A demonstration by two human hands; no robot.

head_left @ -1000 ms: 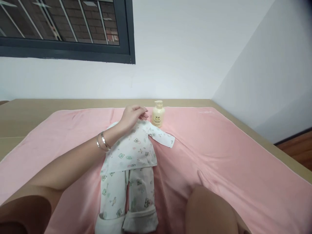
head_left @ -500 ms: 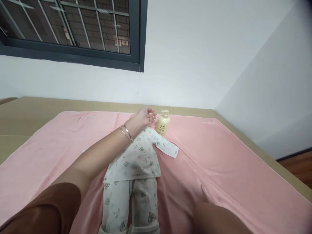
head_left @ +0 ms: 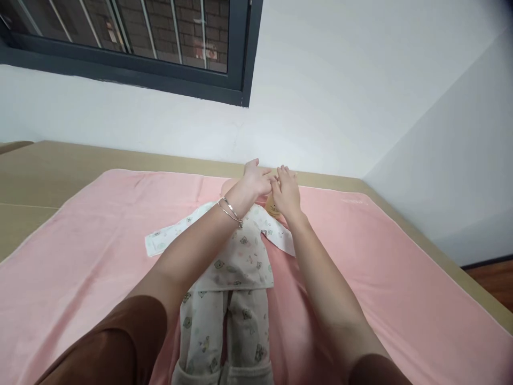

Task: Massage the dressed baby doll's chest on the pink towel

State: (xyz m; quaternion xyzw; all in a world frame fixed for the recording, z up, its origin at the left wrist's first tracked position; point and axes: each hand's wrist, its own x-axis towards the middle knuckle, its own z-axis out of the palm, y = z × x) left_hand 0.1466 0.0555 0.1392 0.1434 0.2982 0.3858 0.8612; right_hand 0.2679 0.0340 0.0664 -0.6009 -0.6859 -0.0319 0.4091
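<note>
A pale yellow pump bottle (head_left: 273, 207) stands near the far edge of the pink cloth, its top hidden behind my right hand. My right hand (head_left: 287, 191) is over the pump, fingers bent forward across it. Close beside it on the left is my left hand (head_left: 257, 179), fingers spread and reaching to the pump, with thin silver bangles on the wrist. Beneath my left forearm lies a small white patterned long-sleeved top (head_left: 240, 262), with matching trousers (head_left: 246, 321) below it. A rounded pinkish shape (head_left: 227, 185) shows at the collar, mostly hidden.
The pink cloth (head_left: 372, 256) covers most of a light wooden surface (head_left: 80, 155). White walls (head_left: 320, 96) rise behind and on the right. A dark-framed window (head_left: 240, 59) with bars is at the upper left.
My right hand has come up from the lower right to the bottle's pump. The left hand has moved slightly right and spread its fingers. The view has shifted a little.
</note>
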